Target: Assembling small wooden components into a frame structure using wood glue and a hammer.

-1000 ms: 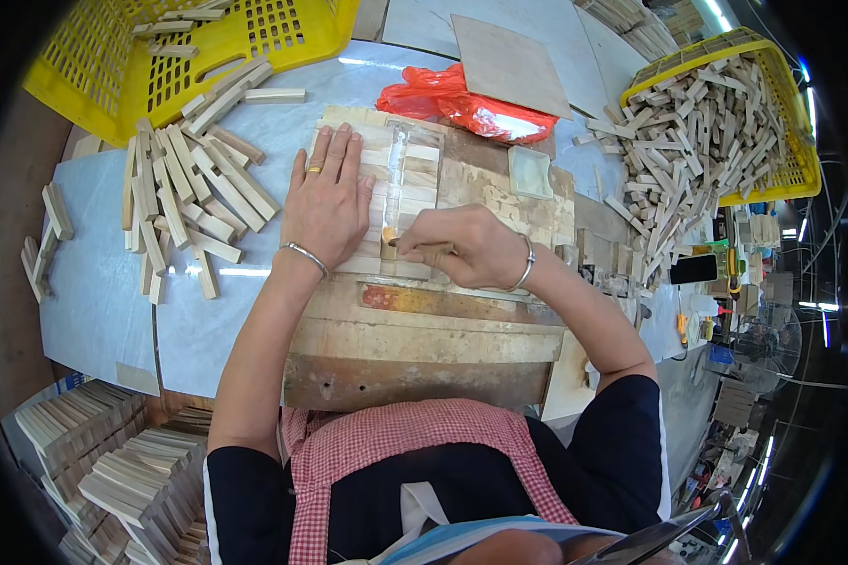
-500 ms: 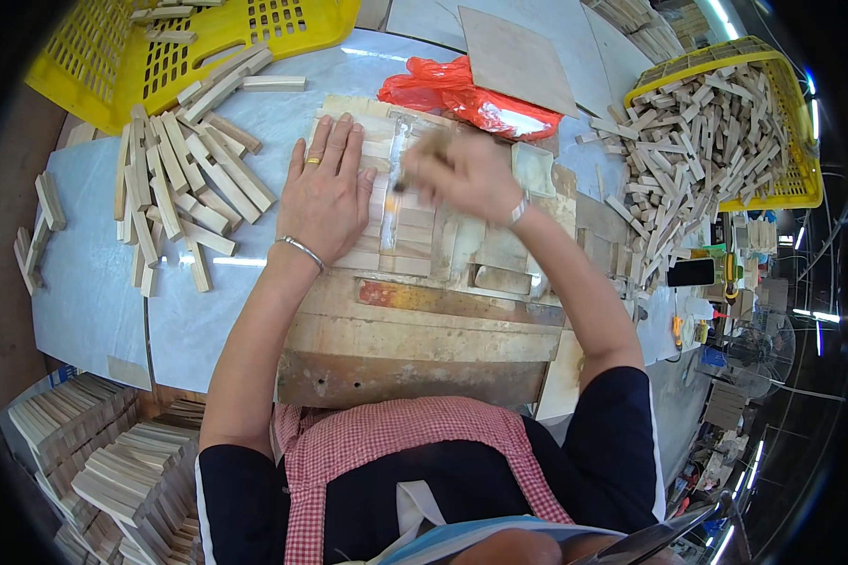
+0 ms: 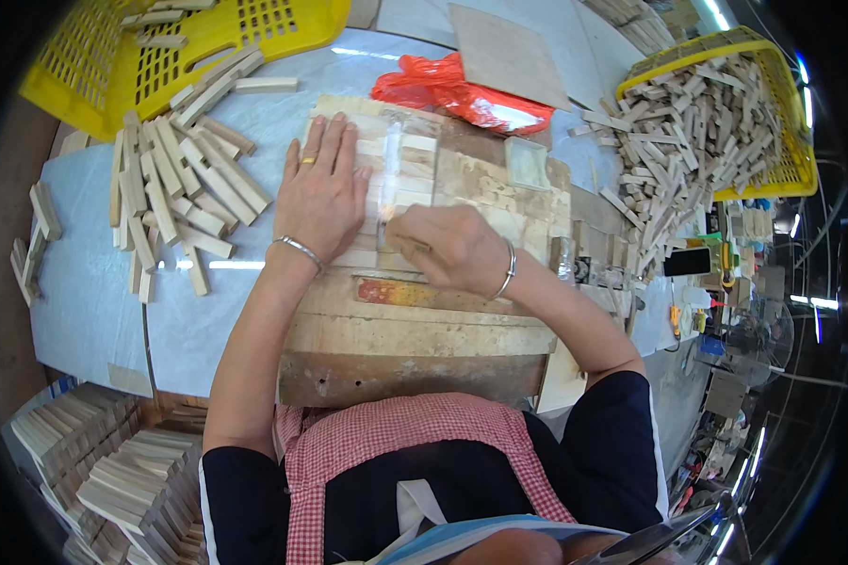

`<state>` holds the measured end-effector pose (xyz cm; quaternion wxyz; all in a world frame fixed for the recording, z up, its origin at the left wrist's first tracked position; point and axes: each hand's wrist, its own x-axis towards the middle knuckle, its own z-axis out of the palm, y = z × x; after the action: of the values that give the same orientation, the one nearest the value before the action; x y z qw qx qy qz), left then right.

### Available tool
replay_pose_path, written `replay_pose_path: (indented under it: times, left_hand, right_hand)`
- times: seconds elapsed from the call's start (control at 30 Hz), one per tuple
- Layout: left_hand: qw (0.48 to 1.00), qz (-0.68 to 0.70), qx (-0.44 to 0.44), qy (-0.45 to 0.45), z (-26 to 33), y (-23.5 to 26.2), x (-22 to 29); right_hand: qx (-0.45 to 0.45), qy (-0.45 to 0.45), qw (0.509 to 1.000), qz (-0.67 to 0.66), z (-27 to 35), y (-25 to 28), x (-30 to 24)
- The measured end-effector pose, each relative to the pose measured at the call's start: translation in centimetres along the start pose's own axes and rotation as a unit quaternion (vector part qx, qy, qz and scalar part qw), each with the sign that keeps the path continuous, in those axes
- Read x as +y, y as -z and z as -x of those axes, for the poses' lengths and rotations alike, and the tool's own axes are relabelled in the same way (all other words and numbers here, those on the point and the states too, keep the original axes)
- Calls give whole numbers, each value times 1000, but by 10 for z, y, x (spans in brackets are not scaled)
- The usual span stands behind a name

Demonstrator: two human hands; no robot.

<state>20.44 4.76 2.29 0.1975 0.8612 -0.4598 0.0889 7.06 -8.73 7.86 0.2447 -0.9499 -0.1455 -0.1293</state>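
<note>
My left hand [image 3: 320, 193] lies flat, fingers stretched forward, on a row of short wooden strips [image 3: 418, 162] set side by side. Down the row, just right of those fingers, runs a narrow shiny, wet-looking band [image 3: 392, 155]. At the near end of this band my right hand [image 3: 450, 247] is closed in a fist, knuckles up. Whatever it grips is hidden beneath the fingers. The strips rest on a stained wooden board [image 3: 481, 179], with a small pale square dish [image 3: 528, 162] at its far right.
Loose wooden sticks [image 3: 212, 174] lie in a heap on the left, before a yellow crate [image 3: 283, 24]. Another yellow crate [image 3: 801, 179] spills sticks at the right. A red plastic bag [image 3: 424, 80] sits behind the board, and a black phone [image 3: 688, 262] lies right. Stacked strips [image 3: 141, 476] stand lower left.
My right hand has come toward me along the band, from its middle to its near end. My left hand stays flat on the strips.
</note>
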Motion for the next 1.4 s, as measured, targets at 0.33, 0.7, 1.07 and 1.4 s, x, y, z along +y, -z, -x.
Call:
replay_pose_path:
  times: [0.33,0.7,1.07,1.4]
  left_hand:
    - [1000,-11,-3,-3,3,3,0]
    - [1000,-18,-12,1,3,1,-1]
    - [1000,-9,-2,-1,2,2,-1]
    - [1000,-4,-14,4,2,7,2]
  right_hand:
    - [302,-305,885,-183,21,98,110]
    - [283,-392,806,-342,16,95,143]
    - [54,-261,881,-391,-51,90,104]
    - [-182,-198,950,-157,-98,49,87]
